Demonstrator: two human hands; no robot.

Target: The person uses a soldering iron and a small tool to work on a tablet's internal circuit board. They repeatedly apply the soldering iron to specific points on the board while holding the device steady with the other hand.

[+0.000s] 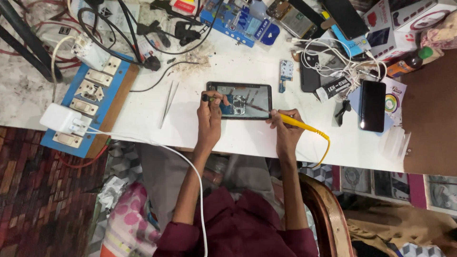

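Observation:
A dark, opened phone (pixel 240 100) lies flat in the middle of the white worktable (pixel 247 138), its circuit board showing. My left hand (pixel 210 105) rests on the phone's left end and pinches a thin dark tool against the board. My right hand (pixel 284 123) sits at the phone's lower right corner and grips a yellow-handled soldering iron (pixel 297 123). The iron's tip points left over the board. Its yellow cord (pixel 326 145) loops off the table's front edge.
Metal tweezers (pixel 167 103) lie left of the phone. A blue board of switches and sockets (pixel 90 97) with a white charger (pixel 62 119) sits at the left edge. To the right are a black phone (pixel 372 105), white cables (pixel 342 62), a small circuit board (pixel 285 71) and boxes.

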